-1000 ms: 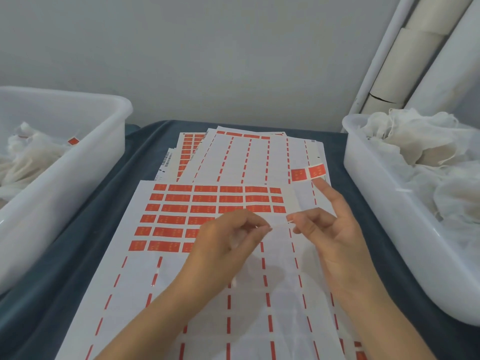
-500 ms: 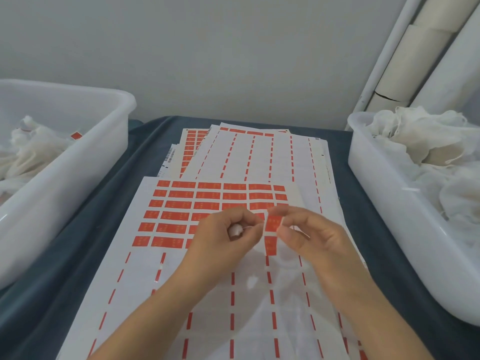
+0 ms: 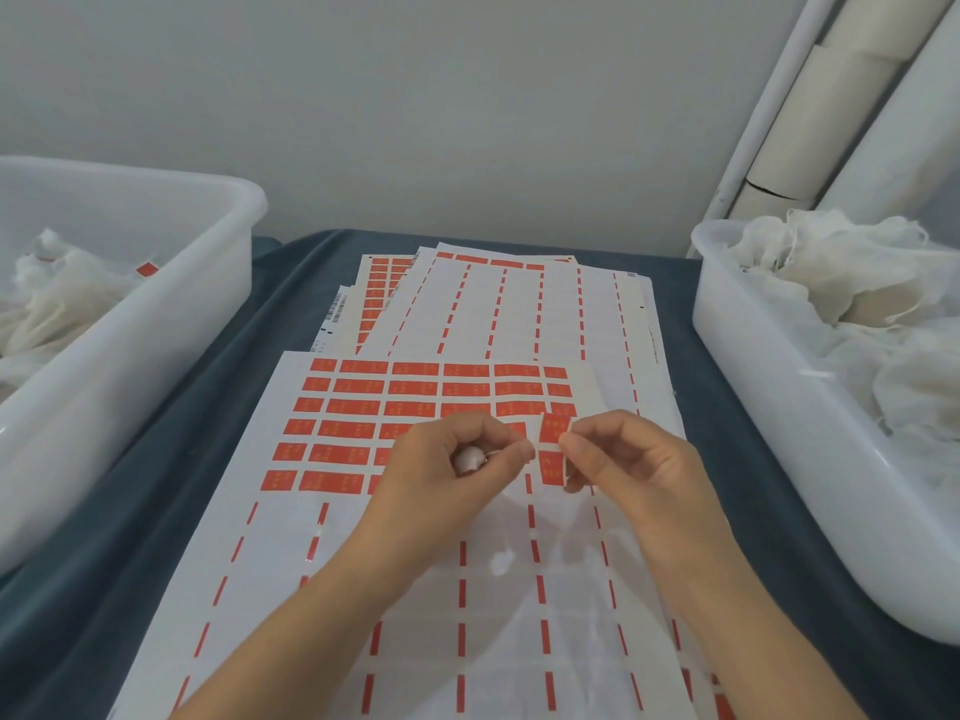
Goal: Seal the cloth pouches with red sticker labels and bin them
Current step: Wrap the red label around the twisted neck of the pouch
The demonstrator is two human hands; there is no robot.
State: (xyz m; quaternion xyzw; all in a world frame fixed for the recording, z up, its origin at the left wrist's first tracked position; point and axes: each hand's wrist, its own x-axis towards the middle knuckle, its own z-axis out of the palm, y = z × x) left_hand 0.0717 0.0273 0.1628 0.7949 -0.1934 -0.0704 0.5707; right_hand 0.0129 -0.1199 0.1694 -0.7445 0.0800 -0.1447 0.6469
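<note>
A sheer white cloth pouch (image 3: 563,558) hangs over the sticker sheets, and my left hand (image 3: 447,470) pinches its gathered top. A white bunched bit shows inside that hand's curled fingers. Close beside it, my right hand (image 3: 634,470) pinches a red sticker label (image 3: 551,440) between thumb and forefinger. The label stands upright between the two hands at the pouch's top. Under both hands lies a sticker sheet (image 3: 363,402) with rows of red labels.
At the left stands a white bin (image 3: 171,345) holding pouches, one showing a red label (image 3: 147,269). Another white bin (image 3: 753,407) at the right is heaped with loose cloth pouches (image 3: 831,283). More peeled sheets (image 3: 519,314) lie behind on the blue-grey cloth. Cardboard tubes (image 3: 831,96) lean at the back right.
My right hand brought the red label in from the right on its fingertip to the pouch's top. Both hands now pinch close together there.
</note>
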